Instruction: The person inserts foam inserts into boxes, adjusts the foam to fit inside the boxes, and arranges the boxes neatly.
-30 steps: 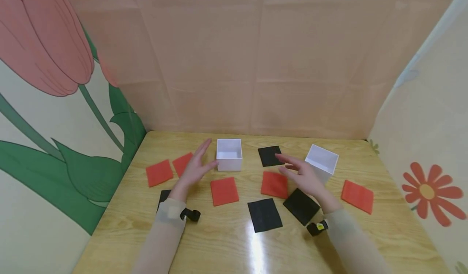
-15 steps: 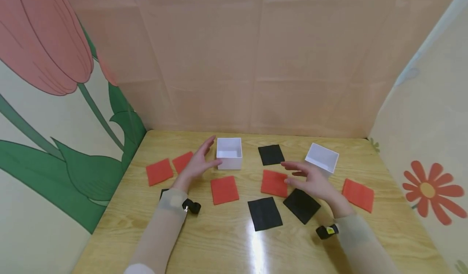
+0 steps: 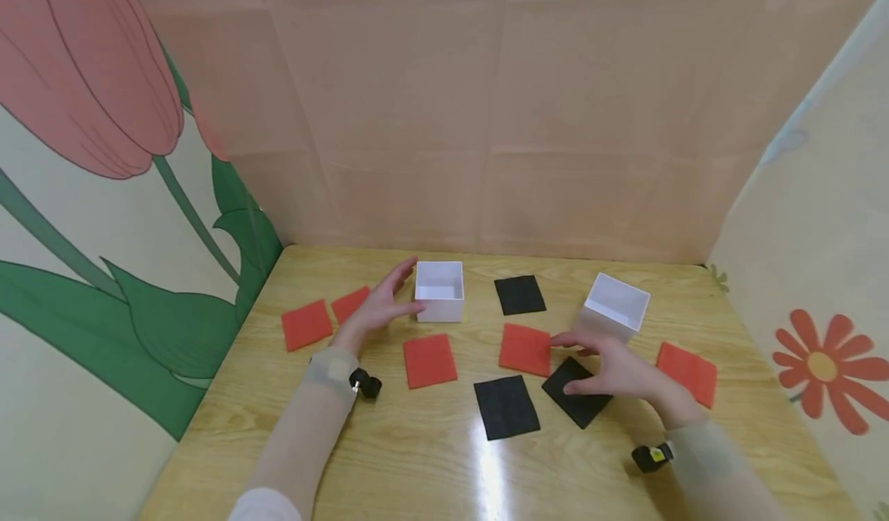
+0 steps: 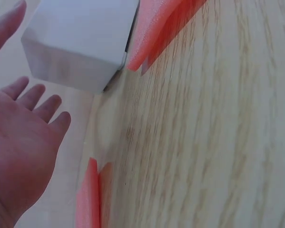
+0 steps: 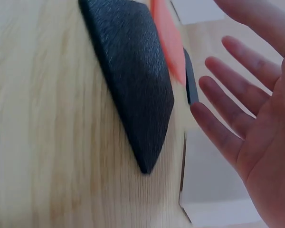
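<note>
My left hand (image 3: pixel 378 305) reaches beside a white open-topped box (image 3: pixel 441 309). Its fingers are extended and hold nothing; in the left wrist view the palm (image 4: pixel 23 147) shows bare, and the box (image 4: pixel 80 42) lies beyond the fingertips. My right hand (image 3: pixel 621 367) hovers over a thin black square pad (image 3: pixel 582 412), thumb and fingers spread apart. In the right wrist view that black pad (image 5: pixel 133 71) lies flat, and nothing is in the hand (image 5: pixel 266 118). A red square pad (image 3: pixel 524 349) lies just left of the right fingertips.
A second white box (image 3: pixel 616 303) stands turned, behind the right hand. Other red pads lie at left (image 3: pixel 306 326), centre (image 3: pixel 430 361) and right (image 3: pixel 687 373). Black pads lie at the back (image 3: pixel 520 295) and front (image 3: pixel 507 407). Decorated walls edge the wooden table (image 3: pixel 417 459).
My right hand has moved right and toward me, from near the back black pad to over the black pad in front. My left hand has shifted slightly right, closer to the white box.
</note>
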Available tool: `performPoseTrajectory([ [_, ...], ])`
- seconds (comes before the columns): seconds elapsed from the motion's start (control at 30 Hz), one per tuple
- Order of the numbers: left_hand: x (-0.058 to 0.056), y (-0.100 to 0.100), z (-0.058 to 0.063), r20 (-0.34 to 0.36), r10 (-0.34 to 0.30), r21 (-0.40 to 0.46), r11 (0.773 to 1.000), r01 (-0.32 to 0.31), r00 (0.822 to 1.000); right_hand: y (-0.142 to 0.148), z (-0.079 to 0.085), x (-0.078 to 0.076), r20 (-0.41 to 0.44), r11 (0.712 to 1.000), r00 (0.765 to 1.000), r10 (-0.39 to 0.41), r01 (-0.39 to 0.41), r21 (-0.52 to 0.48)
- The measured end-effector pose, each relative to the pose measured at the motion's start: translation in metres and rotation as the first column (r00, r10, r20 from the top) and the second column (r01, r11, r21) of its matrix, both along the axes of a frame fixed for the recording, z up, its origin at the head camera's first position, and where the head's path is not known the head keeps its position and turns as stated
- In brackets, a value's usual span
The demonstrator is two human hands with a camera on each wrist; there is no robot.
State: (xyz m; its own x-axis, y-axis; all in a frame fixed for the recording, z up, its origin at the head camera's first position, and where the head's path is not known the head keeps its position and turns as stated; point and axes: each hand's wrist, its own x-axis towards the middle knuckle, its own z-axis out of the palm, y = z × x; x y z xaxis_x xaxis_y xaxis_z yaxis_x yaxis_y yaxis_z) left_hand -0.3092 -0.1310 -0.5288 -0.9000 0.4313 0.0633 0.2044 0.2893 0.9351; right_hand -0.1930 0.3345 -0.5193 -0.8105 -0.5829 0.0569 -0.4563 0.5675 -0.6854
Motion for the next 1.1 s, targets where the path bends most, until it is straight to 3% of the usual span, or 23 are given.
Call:
performPoseTrajectory([
  [0.23, -0.004, 0.001, -0.001, -0.001, -0.026, 0.037, 0.999, 0.026, 1.0, 0.007, 0.003, 0.009, 0.049, 0.996, 0.997, 0.053, -0.056, 0.066],
  [0.5, -0.008, 0.0, -0.001, 0.041, -0.037, 0.085, 0.996, 0.033, 0.998, 0.011, 0.0, 0.015, -0.01, 0.985, 0.999, 0.053, -0.051, 0.163],
  [0.63, -0.011, 0.0, -0.001, 0.066, -0.048, 0.085, 0.996, 0.042, 0.997, 0.014, -0.002, 0.016, 0.005, 0.979, 0.998, 0.064, -0.064, 0.191],
  [1.1, -0.011, 0.004, 0.002, 0.044, -0.117, 0.081, 0.99, 0.113, 0.992, 0.021, -0.008, 0.016, 0.054, 0.962, 0.992, 0.114, -0.124, 0.243],
])
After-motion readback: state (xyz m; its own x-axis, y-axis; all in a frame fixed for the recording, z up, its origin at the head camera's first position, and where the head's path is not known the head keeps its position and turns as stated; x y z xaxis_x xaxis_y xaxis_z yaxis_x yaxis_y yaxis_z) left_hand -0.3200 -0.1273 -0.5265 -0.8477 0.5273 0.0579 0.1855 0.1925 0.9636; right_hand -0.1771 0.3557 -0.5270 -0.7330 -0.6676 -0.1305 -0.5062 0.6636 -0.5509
